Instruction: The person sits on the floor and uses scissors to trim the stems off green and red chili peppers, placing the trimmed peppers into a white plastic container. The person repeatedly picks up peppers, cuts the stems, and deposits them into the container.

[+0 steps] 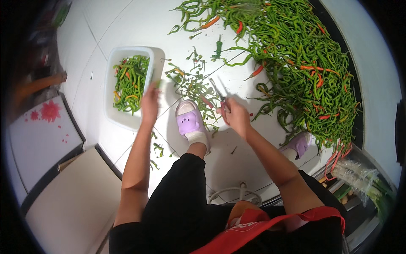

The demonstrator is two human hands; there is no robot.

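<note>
My right hand grips red-handled scissors, their blades pointing up and to the left over the floor. Motion blurs my left hand, which is at the right rim of a white plastic tub. A green smear shows by its fingertips; whether it is a held chili pepper is unclear. Green chili peppers, with a few red and orange ones, lie inside the tub. Cut stem ends are scattered on the floor between my hands, and a reddish chili lies among them.
A large heap of long chilies covers the right side of the tiled floor. My purple slippers stand near the scraps. Boxy furniture is at left; wrapped green onions lie at lower right.
</note>
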